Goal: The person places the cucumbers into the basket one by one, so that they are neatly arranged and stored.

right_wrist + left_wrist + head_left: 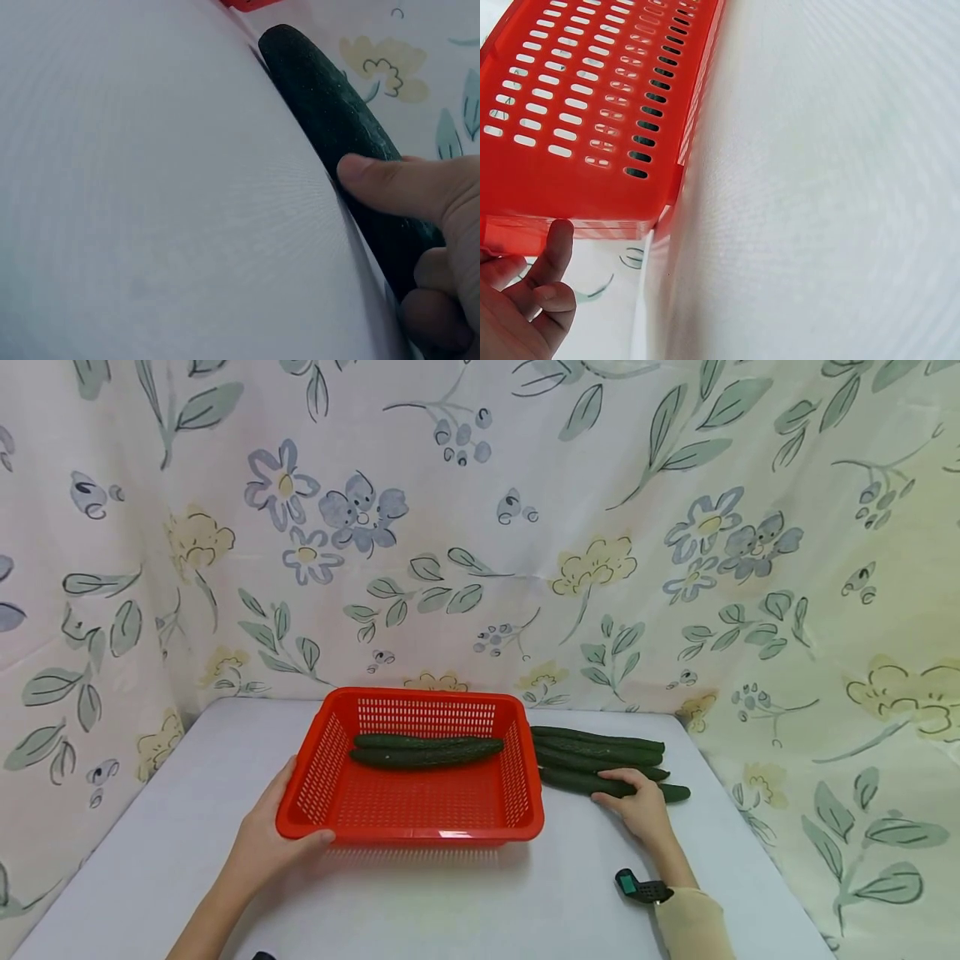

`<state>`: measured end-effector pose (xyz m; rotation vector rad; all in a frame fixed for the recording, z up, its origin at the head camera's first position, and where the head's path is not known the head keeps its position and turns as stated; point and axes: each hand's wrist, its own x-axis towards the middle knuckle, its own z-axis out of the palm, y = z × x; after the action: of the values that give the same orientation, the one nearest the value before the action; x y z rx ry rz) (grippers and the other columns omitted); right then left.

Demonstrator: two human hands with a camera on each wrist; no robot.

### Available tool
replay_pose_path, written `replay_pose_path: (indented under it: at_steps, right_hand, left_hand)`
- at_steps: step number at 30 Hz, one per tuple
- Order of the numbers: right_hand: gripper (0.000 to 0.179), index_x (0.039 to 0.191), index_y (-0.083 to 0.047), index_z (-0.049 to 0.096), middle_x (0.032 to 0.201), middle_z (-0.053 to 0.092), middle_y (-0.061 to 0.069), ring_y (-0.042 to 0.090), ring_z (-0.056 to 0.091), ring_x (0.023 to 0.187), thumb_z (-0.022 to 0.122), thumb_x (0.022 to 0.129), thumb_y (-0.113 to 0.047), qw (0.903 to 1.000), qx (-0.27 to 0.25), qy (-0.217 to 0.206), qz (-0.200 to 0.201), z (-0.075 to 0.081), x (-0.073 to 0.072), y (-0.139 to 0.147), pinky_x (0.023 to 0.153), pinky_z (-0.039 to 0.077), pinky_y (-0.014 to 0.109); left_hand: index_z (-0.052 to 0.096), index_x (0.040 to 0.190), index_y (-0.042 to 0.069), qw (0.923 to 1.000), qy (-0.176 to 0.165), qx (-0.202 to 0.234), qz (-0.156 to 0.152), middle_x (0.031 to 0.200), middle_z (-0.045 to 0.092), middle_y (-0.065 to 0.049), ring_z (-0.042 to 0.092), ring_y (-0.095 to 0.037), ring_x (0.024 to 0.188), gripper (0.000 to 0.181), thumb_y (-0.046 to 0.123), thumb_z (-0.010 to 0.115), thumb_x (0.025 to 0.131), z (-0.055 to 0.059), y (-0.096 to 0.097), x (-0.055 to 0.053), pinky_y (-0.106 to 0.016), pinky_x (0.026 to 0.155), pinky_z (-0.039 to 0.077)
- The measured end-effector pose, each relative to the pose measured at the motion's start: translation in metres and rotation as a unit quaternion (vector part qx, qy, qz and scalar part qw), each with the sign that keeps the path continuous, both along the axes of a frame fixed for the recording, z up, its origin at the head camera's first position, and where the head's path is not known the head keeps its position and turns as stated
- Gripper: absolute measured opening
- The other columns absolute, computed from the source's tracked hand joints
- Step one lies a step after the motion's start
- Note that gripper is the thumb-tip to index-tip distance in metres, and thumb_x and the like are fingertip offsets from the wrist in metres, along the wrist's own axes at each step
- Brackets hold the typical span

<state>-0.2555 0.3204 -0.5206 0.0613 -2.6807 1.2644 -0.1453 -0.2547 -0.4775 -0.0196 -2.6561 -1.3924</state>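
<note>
A red plastic basket (420, 836) with slotted walls stands on the table, two dark green cucumbers (427, 753) lying side by side against its back. My left hand (272, 835) holds the basket at its front left corner, thumb along the front rim and fingers on the left side. In the left wrist view, fingertips (559, 229) meet the basket's red end wall. Right of the basket, my right hand (637, 806) grips the nearest cucumber (572, 782) of a row. The right wrist view shows the thumb (367, 176) across this cucumber, which lies along the white surface.
Several more cucumbers (600, 746) lie behind the gripped one, their left ends close to the basket's right wall. A white cloth covers the table (450, 918). Floral fabric (465, 527) hangs behind and along both sides. A black watch-like device (641, 888) is on the right wrist.
</note>
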Motion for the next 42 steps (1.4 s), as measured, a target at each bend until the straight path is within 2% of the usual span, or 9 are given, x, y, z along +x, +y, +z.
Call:
replay_pose_path:
  at_steps: [3, 7, 15, 23, 26, 34, 42]
  right_hand:
    - [0.043, 0.122, -0.015, 0.079, 0.137, 0.070, 0.013, 0.041, 0.057, 0.136, 0.094, 0.083, -0.023, 0.9996, 0.019, 0.023, -0.001, -0.001, 0.001, 0.000, 0.114, 0.043, 0.062]
    - [0.043, 0.122, -0.014, 0.079, 0.136, 0.070, 0.016, 0.039, 0.061, 0.130, 0.094, 0.083, -0.024, 0.9995, 0.023, 0.024, -0.004, -0.001, 0.001, 0.002, 0.108, 0.048, 0.058]
    - [0.042, 0.117, -0.012, 0.081, 0.136, 0.070, 0.021, 0.046, 0.058, 0.134, 0.095, 0.081, -0.028, 0.9990, 0.035, 0.023, -0.012, 0.000, 0.004, 0.007, 0.110, 0.045, 0.066]
    - [0.041, 0.116, -0.014, 0.082, 0.131, 0.073, 0.017, 0.044, 0.062, 0.130, 0.096, 0.079, -0.026, 0.9983, 0.023, 0.053, 0.006, -0.006, 0.003, 0.009, 0.108, 0.049, 0.064]
    - [0.041, 0.116, -0.015, 0.082, 0.131, 0.073, 0.016, 0.042, 0.062, 0.130, 0.096, 0.080, -0.027, 0.9986, 0.015, 0.050, 0.007, -0.008, 0.002, 0.011, 0.108, 0.048, 0.064]
    - [0.046, 0.121, -0.015, 0.080, 0.139, 0.068, 0.021, 0.046, 0.056, 0.136, 0.092, 0.083, -0.039, 0.9998, 0.020, 0.007, -0.003, -0.005, 0.005, 0.010, 0.111, 0.043, 0.068]
    - [0.044, 0.119, -0.013, 0.082, 0.136, 0.070, 0.020, 0.044, 0.059, 0.132, 0.094, 0.082, -0.034, 0.9996, 0.014, 0.018, -0.014, -0.004, 0.004, 0.008, 0.109, 0.046, 0.065]
  left_hand:
    - [0.008, 0.172, 0.016, 1.0000, 0.002, -0.002, 0.000, 0.169, 0.031, -0.024, 0.044, -0.048, 0.142, 0.125, 0.039, 0.091, 0.082, 0.001, 0.000, -0.001, -0.062, 0.093, 0.060]
    - [0.009, 0.172, 0.015, 1.0000, 0.007, -0.004, 0.003, 0.169, 0.032, -0.024, 0.044, -0.047, 0.142, 0.125, 0.039, 0.091, 0.082, 0.000, -0.001, -0.001, -0.063, 0.094, 0.060]
    - [0.010, 0.172, 0.013, 1.0000, 0.006, -0.003, 0.002, 0.168, 0.032, -0.025, 0.043, -0.048, 0.142, 0.124, 0.039, 0.091, 0.082, -0.001, 0.001, 0.000, -0.062, 0.093, 0.060]
    - [0.009, 0.172, 0.013, 0.9999, 0.012, -0.009, 0.003, 0.169, 0.032, -0.024, 0.045, -0.047, 0.141, 0.124, 0.038, 0.091, 0.082, -0.001, 0.000, 0.001, -0.061, 0.095, 0.060]
    - [0.009, 0.172, 0.013, 0.9999, 0.011, -0.006, 0.001, 0.168, 0.032, -0.024, 0.045, -0.047, 0.141, 0.124, 0.039, 0.091, 0.082, -0.001, 0.000, 0.000, -0.061, 0.094, 0.060]
    - [0.008, 0.172, 0.015, 1.0000, 0.004, -0.001, 0.001, 0.169, 0.031, -0.024, 0.044, -0.048, 0.142, 0.125, 0.040, 0.091, 0.082, -0.002, 0.000, -0.001, -0.062, 0.094, 0.060]
    - [0.008, 0.172, 0.015, 1.0000, 0.004, -0.005, 0.001, 0.169, 0.031, -0.025, 0.044, -0.048, 0.142, 0.125, 0.040, 0.091, 0.082, -0.002, 0.000, -0.001, -0.064, 0.095, 0.059]
